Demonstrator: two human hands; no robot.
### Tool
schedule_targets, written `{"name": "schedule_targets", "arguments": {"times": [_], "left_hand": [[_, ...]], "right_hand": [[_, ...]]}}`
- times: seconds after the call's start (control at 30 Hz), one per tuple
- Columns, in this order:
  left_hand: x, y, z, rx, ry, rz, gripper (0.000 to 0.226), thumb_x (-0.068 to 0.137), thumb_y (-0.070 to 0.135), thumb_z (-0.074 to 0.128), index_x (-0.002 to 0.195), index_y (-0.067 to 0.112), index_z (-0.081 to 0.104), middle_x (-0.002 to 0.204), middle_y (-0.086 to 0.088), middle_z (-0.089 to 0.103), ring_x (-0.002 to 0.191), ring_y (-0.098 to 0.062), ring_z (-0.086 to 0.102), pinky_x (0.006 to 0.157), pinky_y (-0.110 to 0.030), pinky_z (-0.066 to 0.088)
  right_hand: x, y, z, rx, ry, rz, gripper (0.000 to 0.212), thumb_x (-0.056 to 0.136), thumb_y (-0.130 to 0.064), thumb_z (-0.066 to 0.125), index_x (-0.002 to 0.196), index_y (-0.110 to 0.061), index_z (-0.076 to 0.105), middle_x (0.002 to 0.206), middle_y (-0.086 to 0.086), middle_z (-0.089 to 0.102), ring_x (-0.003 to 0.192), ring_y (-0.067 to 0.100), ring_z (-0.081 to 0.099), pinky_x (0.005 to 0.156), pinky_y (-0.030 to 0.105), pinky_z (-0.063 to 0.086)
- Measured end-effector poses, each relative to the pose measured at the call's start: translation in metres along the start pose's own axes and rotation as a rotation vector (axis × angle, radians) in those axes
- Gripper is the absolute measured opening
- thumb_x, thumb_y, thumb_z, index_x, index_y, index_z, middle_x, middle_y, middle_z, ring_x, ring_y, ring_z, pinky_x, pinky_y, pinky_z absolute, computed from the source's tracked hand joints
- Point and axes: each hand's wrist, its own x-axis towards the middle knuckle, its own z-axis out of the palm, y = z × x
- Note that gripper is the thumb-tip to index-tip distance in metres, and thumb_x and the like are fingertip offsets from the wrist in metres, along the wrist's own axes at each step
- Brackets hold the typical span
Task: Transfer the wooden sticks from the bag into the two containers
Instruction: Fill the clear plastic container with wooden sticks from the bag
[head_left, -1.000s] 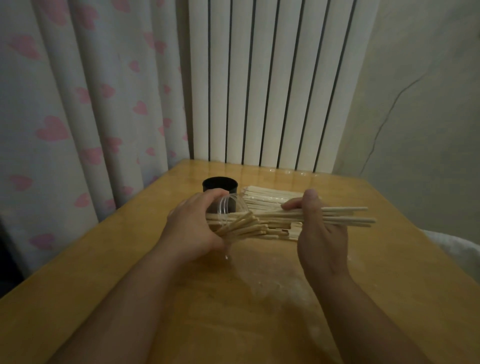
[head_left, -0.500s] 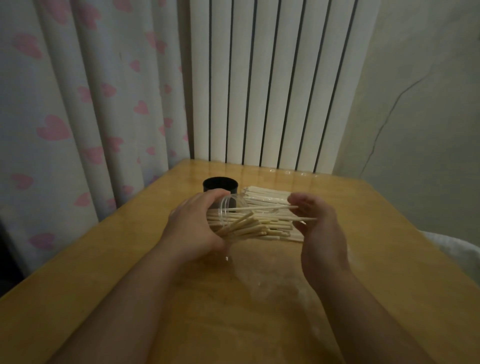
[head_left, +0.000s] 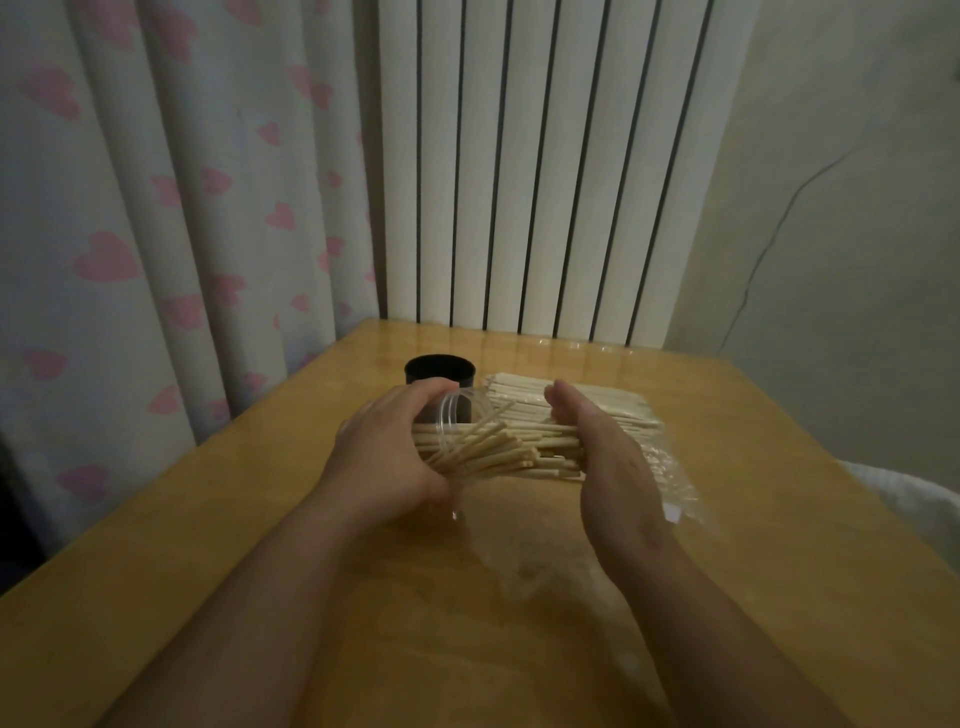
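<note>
Here, the left hand (head_left: 384, 457) curls around the clear container (head_left: 457, 415), which is tipped on its side over the counter (head_left: 779, 519). Pale, thin wooden sticks (head_left: 498, 452) fan out of the container's mouth, some crossed. Just right of the container, the right hand (head_left: 602, 462) stands flat, fingers straight, palm against the stick ends. Behind the clear container stands the black container (head_left: 440, 370). Farther right of it lies the bag (head_left: 670, 478), holding more sticks.

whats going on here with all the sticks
A person is filling a clear jar with wooden sticks. The left hand holds the jar tipped on its side; the flat right hand rests against the stick ends poking from its mouth. More lie in the bag behind, beside a black cup.
</note>
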Motion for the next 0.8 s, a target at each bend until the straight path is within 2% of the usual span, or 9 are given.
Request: {"name": "schedule_targets", "arguments": {"times": [0.07,0.13,0.33,0.47,0.6,0.67,0.7,0.77,0.8], "left_hand": [[-0.001,0.001,-0.001,0.002,-0.004,-0.01,0.113,0.043,0.026,0.096,0.14,0.047,0.044,0.121,0.025,0.044,0.12,-0.009,0.045,0.106,-0.047,0.043],[-0.001,0.002,-0.001,-0.001,-0.002,-0.016,0.114,0.042,0.025,0.097,0.141,0.046,0.044,0.123,0.024,0.045,0.122,-0.011,0.046,0.105,-0.047,0.044],[0.0,-0.001,0.0,-0.119,0.088,-0.075,0.112,0.042,0.017,0.097,0.139,0.044,0.047,0.122,0.023,0.047,0.118,-0.008,0.045,0.101,-0.044,0.048],[0.003,-0.007,0.001,-0.222,0.15,-0.123,0.113,0.045,0.019,0.098,0.142,0.043,0.045,0.136,0.018,0.049,0.126,-0.011,0.046,0.104,-0.045,0.046],[0.005,-0.009,0.002,-0.264,0.169,-0.137,0.111,0.046,0.02,0.099,0.141,0.043,0.047,0.14,0.014,0.053,0.128,-0.017,0.05,0.106,-0.05,0.045],[0.006,-0.009,0.002,-0.259,0.17,-0.138,0.112,0.044,0.021,0.099,0.14,0.044,0.047,0.14,0.014,0.053,0.129,-0.017,0.05,0.106,-0.05,0.045],[0.006,-0.009,0.002,-0.256,0.169,-0.139,0.113,0.043,0.022,0.099,0.14,0.045,0.047,0.14,0.014,0.053,0.129,-0.017,0.05,0.106,-0.05,0.045],[0.006,-0.009,0.003,-0.258,0.166,-0.141,0.114,0.041,0.024,0.099,0.14,0.046,0.047,0.139,0.014,0.053,0.127,-0.016,0.051,0.106,-0.05,0.046],[0.006,-0.009,0.003,-0.26,0.167,-0.143,0.114,0.041,0.025,0.099,0.14,0.046,0.046,0.139,0.015,0.053,0.126,-0.016,0.051,0.105,-0.05,0.046]], "right_hand": [[0.001,0.001,-0.001,0.016,0.027,-0.021,0.037,0.105,-0.043,0.031,0.13,-0.043,0.06,0.136,-0.018,0.057,0.127,0.002,0.049,0.105,0.028,0.041],[0.002,0.002,-0.002,0.036,0.084,-0.032,0.036,0.103,-0.041,0.03,0.12,-0.046,0.061,0.132,-0.015,0.061,0.124,0.001,0.052,0.104,0.03,0.044],[0.004,-0.001,-0.013,-0.002,0.241,0.007,0.026,0.102,-0.017,0.041,0.098,-0.025,0.066,0.099,-0.006,0.068,0.094,0.01,0.064,0.087,0.041,0.055],[0.002,-0.001,-0.018,-0.198,0.182,-0.02,0.018,0.094,-0.014,0.053,0.09,-0.029,0.06,0.083,-0.001,0.067,0.079,0.022,0.063,0.075,0.048,0.056],[0.001,0.004,-0.014,-0.43,0.015,0.031,0.018,0.092,-0.018,0.053,0.083,-0.031,0.061,0.074,-0.005,0.069,0.068,0.018,0.066,0.068,0.044,0.057],[0.002,0.01,-0.013,-0.548,-0.099,0.063,0.018,0.091,-0.019,0.052,0.085,-0.03,0.065,0.082,-0.01,0.07,0.077,0.014,0.066,0.075,0.041,0.057],[0.003,0.013,-0.012,-0.608,-0.162,0.074,0.021,0.091,-0.019,0.051,0.092,-0.03,0.069,0.093,-0.011,0.071,0.089,0.013,0.065,0.084,0.038,0.055],[0.006,0.019,-0.011,-0.75,-0.307,0.071,0.035,0.095,-0.018,0.048,0.122,-0.028,0.067,0.13,-0.006,0.063,0.122,0.015,0.054,0.102,0.031,0.043],[0.008,0.024,-0.01,-0.821,-0.378,0.058,0.042,0.097,-0.019,0.046,0.136,-0.027,0.059,0.147,-0.005,0.05,0.136,0.016,0.043,0.11,0.032,0.034]]}}
